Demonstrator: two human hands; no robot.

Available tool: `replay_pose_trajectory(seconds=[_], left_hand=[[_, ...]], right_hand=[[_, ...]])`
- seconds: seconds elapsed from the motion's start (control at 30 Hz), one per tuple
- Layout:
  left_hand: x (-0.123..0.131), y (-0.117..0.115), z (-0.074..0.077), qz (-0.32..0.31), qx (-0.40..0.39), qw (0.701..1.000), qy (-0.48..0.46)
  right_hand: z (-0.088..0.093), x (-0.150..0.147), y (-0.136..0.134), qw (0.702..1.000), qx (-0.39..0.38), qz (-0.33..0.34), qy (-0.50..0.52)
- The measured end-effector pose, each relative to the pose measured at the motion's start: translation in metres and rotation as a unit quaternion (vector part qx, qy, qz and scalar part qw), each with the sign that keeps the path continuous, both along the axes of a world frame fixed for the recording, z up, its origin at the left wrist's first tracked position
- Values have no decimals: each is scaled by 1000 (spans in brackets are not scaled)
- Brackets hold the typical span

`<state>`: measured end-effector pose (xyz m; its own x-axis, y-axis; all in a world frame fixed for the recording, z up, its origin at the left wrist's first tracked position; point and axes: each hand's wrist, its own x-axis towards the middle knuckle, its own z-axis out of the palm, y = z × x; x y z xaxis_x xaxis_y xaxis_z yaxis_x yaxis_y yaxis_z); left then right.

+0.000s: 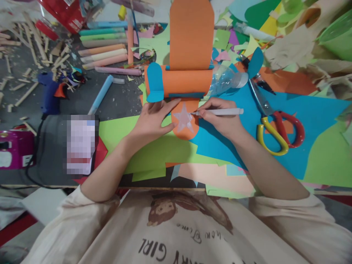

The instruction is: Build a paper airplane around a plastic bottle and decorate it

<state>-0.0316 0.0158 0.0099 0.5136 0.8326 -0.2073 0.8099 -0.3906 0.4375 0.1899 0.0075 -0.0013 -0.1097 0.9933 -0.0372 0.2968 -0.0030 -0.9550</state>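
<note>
My left hand lies flat with fingers spread, pressing on the paper beside an orange rounded tab. A white star is drawn on that tab. My right hand pinches a white marker pen, its tip touching the star's right edge. The tab belongs to an orange paper craft wrapped round a clear plastic bottle, with a blue fin at its left end.
Scissors with yellow and red handles lie to the right on blue paper. Green paper lies under my left wrist. Several pastel marker pens lie at back left, a blue glue gun at left, and wooden sticks are scattered about.
</note>
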Motion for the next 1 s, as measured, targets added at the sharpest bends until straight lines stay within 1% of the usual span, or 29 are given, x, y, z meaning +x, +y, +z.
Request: replay_pose_trajectory(seconds=[0.2,0.3,0.4,0.5,0.73,1.0], left_hand=[[0,0,0,0,1,1000,-4],[1,0,1,0,0,1000,2],[1,0,2,-5,-7,1000,6],[0,0,2,-7,-3,1000,4],[1,0,1,-4,-7,1000,20],[0,0,2,-1,-10,1000,12]], right_hand=[[1,0,1,1000,-7,8,-23],[1,1,2,1000,-15,13,-12],[0,2,3,1000,-24,2,7],[0,2,3,1000,-9,-12,7],[1,0,0,1000,3,-15,-9],[1,2,2,1000,-2,11,-24]])
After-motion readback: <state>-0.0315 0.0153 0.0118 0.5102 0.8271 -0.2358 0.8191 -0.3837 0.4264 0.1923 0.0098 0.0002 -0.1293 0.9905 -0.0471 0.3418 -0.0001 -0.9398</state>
